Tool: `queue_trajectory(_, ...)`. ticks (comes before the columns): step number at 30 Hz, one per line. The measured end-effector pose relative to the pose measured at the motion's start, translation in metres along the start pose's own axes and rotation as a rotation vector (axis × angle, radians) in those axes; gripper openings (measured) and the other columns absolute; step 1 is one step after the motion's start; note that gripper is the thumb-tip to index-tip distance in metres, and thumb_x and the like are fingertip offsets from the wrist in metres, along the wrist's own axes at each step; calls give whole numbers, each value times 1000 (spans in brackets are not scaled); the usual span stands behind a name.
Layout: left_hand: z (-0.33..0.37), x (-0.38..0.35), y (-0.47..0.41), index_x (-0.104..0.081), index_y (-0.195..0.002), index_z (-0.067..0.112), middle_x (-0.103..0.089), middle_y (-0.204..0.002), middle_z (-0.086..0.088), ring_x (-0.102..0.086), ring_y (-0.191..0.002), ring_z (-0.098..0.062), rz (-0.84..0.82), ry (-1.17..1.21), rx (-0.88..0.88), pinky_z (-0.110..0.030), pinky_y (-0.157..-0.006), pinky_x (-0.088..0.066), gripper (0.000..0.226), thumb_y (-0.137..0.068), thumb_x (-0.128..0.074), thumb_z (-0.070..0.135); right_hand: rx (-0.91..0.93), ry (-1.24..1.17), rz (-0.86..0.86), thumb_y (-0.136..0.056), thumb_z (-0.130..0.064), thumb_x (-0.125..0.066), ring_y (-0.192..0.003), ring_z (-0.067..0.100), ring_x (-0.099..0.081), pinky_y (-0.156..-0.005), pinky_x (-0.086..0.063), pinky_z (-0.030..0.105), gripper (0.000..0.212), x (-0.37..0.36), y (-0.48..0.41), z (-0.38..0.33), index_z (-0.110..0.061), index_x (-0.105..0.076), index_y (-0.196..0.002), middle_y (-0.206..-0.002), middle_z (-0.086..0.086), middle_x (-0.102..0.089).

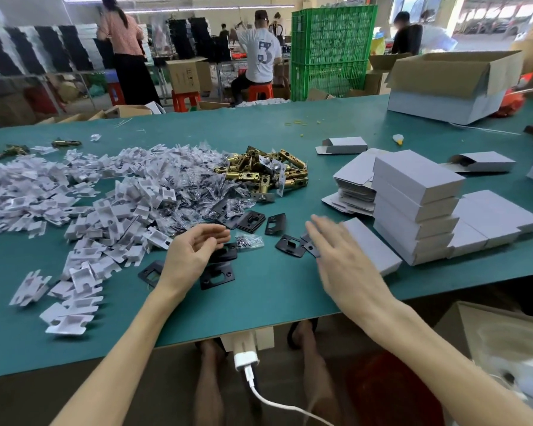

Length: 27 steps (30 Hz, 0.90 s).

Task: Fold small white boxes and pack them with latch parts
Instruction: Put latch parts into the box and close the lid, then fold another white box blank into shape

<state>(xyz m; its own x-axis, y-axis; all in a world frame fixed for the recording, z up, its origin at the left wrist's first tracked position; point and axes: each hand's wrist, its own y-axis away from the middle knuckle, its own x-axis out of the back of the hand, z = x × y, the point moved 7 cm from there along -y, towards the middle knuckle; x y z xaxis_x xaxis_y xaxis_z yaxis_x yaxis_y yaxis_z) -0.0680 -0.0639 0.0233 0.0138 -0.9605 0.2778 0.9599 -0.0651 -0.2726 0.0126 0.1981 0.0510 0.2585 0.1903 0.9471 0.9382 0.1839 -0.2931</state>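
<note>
Left hand (194,250) hovered palm-up over black strike plates (217,277), fingers loosely curled, holding nothing. Right hand (342,259) was motion-blurred, fingers straight and spread, empty, just beside 1 folded white box (374,249) on the green table (259,302). Behind it stood a stack of closed white boxes (416,195) and flat box blanks (353,179). Farther back lay the white insert pile (105,195) and brass latches (268,170).

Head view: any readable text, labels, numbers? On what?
"3": on the back of the seated person's white T-shirt.
Print on the brown carton behind the table: too small to read.
The white boxes on the table: no print visible.
</note>
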Motion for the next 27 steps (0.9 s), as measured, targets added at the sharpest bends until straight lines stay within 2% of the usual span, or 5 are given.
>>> queue_trajectory(2, -1, 1, 0, -70, -117, 1, -78, -111, -9, -76, -107, -20, 9, 7, 1, -31, -96, -59, 24, -103, -53, -8, 21, -220, -41, -107, -15, -48, -155, 9, -14, -117, 0, 11, 63, -9, 1, -11, -16, -20, -163, -170, -5, -16)
queue_trajectory(5, -2, 2, -1, -70, -117, 1, -79, -111, -9, -76, -106, -21, 14, 26, 9, -33, -96, -60, 25, -102, -52, -9, -34, -265, -77, -109, -24, -43, -155, 7, -14, -115, -1, 11, 58, -24, -3, -3, -15, -21, -162, -169, -5, -18)
queue_trajectory(16, -4, 3, -1, -70, -116, 3, -79, -109, -6, -76, -106, -21, 5, 44, 5, -30, -94, -60, 26, -102, -53, -9, -73, -186, 32, -108, -21, -47, -151, 16, -30, -117, -6, 13, 53, -19, -4, 28, -8, -33, -158, -163, 5, -35)
queue_trajectory(24, -5, 2, -1, -71, -115, 6, -79, -109, -5, -76, -106, -21, -8, 43, 3, -28, -94, -59, 26, -102, -53, -8, -100, -129, 114, -101, -4, -54, -141, 26, -48, -119, -36, 33, 48, -1, -11, 48, 2, -47, -148, -151, 15, -51)
queue_trajectory(27, -5, 0, -1, -71, -115, 8, -79, -110, -5, -75, -107, -20, -18, 34, 3, -28, -95, -59, 27, -102, -53, -8, -79, -88, 97, -100, -3, -55, -140, 26, -49, -118, -32, 29, 49, -2, -14, 49, 1, -47, -148, -151, 14, -51)
